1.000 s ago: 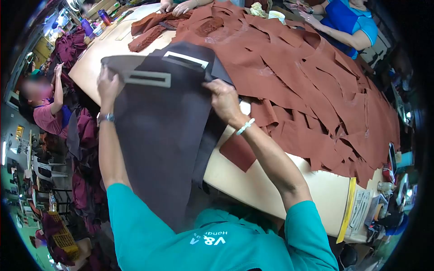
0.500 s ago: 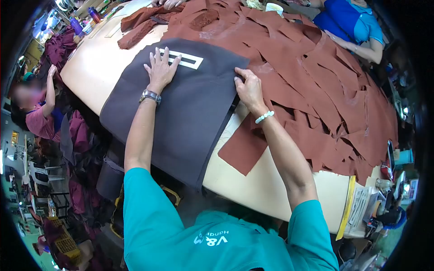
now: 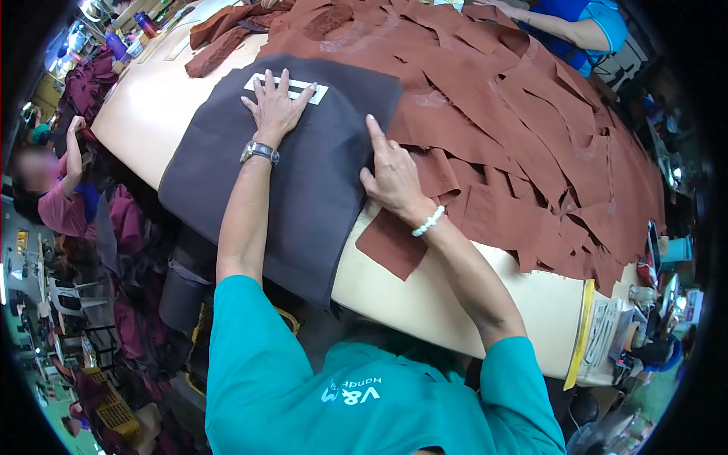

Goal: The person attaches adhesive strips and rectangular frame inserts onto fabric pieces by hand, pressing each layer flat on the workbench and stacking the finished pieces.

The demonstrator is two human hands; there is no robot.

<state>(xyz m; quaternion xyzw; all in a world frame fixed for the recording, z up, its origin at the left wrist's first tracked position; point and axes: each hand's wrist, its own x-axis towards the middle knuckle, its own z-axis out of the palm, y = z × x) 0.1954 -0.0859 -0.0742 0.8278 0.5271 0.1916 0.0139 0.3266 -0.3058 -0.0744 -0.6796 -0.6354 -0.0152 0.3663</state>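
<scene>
A dark grey sheet of fabric (image 3: 303, 182) lies over the table's edge, its near end hanging down. My left hand (image 3: 274, 110), a watch on its wrist, is flat with fingers spread. It rests on a white rectangular frame (image 3: 321, 95) with a slot, partly hidden under the fingers, on the far part of the sheet. At the sheet's right edge is my right hand (image 3: 394, 174), index finger stretched forward and thumb apart, the other fingers partly bent. Nothing shows in its grasp. A brown fabric piece (image 3: 394, 246) lies just below that hand.
Overlapping brown fabric pieces (image 3: 493, 129) cover the right and far side of the table (image 3: 447, 303). A yellow strip (image 3: 581, 334) lies near the right edge. A co-worker in blue (image 3: 580, 30) is at the far right; another person in pink (image 3: 68, 205) is at left.
My right hand has come back toward me along the sheet's right edge, its index finger now straighter. My left hand keeps its place on the white frame. The view has shifted slightly.
</scene>
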